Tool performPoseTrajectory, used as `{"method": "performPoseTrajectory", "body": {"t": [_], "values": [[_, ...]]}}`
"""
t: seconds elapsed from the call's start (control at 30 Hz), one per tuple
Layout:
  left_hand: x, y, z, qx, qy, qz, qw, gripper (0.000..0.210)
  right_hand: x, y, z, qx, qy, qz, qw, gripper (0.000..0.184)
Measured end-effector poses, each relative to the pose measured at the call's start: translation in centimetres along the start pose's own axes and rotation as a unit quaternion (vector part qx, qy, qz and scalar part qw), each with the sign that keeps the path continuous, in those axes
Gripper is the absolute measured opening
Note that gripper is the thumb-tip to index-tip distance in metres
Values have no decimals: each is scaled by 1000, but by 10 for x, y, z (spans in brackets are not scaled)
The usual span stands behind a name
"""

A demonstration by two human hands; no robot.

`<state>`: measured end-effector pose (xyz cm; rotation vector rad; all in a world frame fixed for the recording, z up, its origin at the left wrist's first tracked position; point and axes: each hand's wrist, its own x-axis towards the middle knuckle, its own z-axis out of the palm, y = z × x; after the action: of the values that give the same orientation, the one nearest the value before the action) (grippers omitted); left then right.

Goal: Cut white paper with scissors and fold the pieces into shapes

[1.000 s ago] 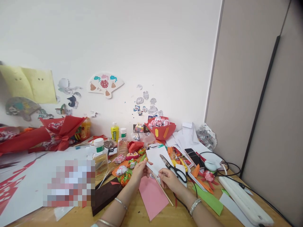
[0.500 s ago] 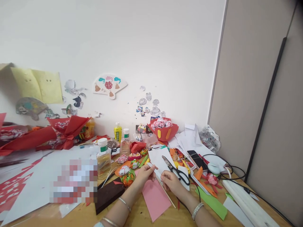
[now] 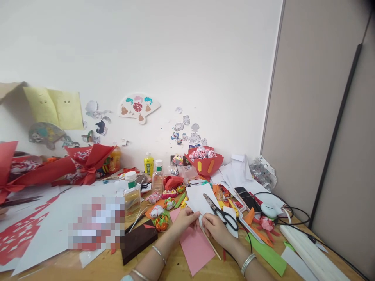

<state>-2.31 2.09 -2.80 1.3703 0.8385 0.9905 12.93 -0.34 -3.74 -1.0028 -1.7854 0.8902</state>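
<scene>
My left hand (image 3: 186, 220) is closed in a pinch above a pink sheet of paper (image 3: 195, 253). Close beside it, my right hand (image 3: 215, 227) has its fingers curled and pinched too. A narrow white paper strip (image 3: 200, 221) shows between the fingertips of both hands; its ends are hidden by the fingers. From under the hands a thin wooden stick (image 3: 215, 250) slants over the pink sheet. Just beyond the right hand, black-handled scissors (image 3: 218, 212) lie partly spread on a white sheet (image 3: 202, 193).
Left of my arms are a dark block (image 3: 137, 244), paper flowers (image 3: 161, 222) and clear bottles (image 3: 132, 195). A red paper bouquet (image 3: 204, 164) stands by the wall. To the right are a phone (image 3: 246, 198), a mouse (image 3: 268, 210), cables, green paper (image 3: 269, 257) and a white power strip (image 3: 312, 249).
The view has shifted slightly, so everything sits a little further right. My left hand has dipped slightly and its fingertips are nearer the right hand's. Both stay closed.
</scene>
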Motion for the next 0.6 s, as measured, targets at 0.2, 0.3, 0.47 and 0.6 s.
{"method": "performPoseTrajectory", "body": {"t": [0.2, 0.3, 0.47, 0.6], "values": [[-1, 3, 1, -9, 6, 12, 1000, 58, 2, -7, -4, -46, 12, -30, 998, 30], [-2, 4, 2, -22, 3, 12, 1000, 57, 1, -10, -4, -56, 17, -29, 998, 28], [2, 1, -3, -87, 73, 27, 993, 48, 0, -10, -4, -24, 16, -9, 1000, 27], [7, -1, -11, -102, 110, 38, 988, 47, 2, -4, -5, -11, 34, -6, 999, 25]]}}
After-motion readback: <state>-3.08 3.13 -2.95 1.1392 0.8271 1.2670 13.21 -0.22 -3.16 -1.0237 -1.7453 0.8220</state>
